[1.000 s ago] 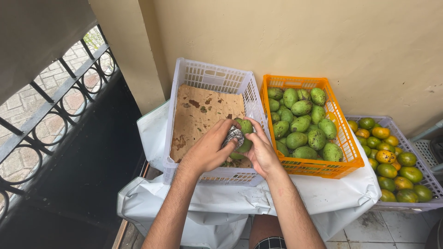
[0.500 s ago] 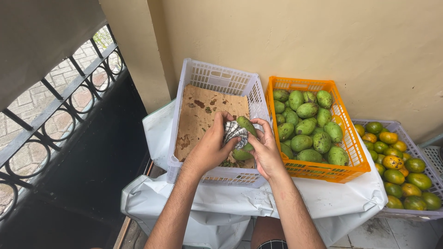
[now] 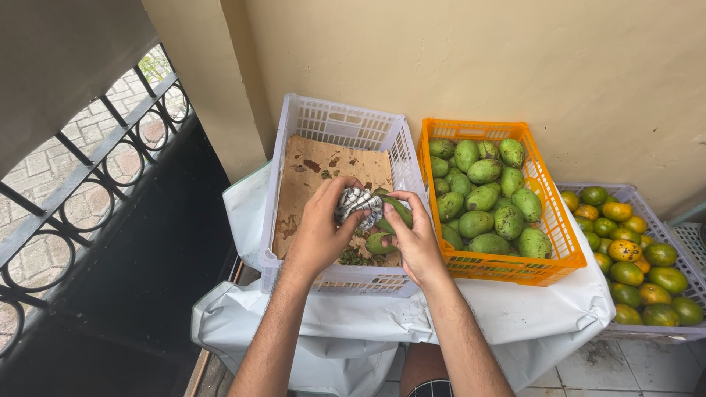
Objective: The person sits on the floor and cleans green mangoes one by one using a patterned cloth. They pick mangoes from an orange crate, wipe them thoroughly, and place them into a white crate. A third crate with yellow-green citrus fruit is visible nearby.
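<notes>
My left hand [image 3: 320, 228] grips a crumpled grey-and-white cloth [image 3: 358, 204] and presses it against a green mango [image 3: 396, 210]. My right hand [image 3: 412, 239] holds that mango from the right side. Both hands hover over a white plastic crate [image 3: 294, 158] lined with stained brown cardboard [image 3: 316, 173]. Another green mango [image 3: 376, 242] and some dark scraps lie on the crate's floor under my hands.
An orange crate [image 3: 548, 202] full of green mangoes stands to the right. Further right, a pale crate [image 3: 647, 202] holds green and orange-yellow mangoes. White plastic sheeting [image 3: 529, 309] covers the surface beneath. A black metal railing [image 3: 81, 176] runs on the left, a beige wall behind.
The camera view shifted slightly. My hands stay together over the white crate, turning the cloth around the mango; the mango now shows more on the right of the cloth.
</notes>
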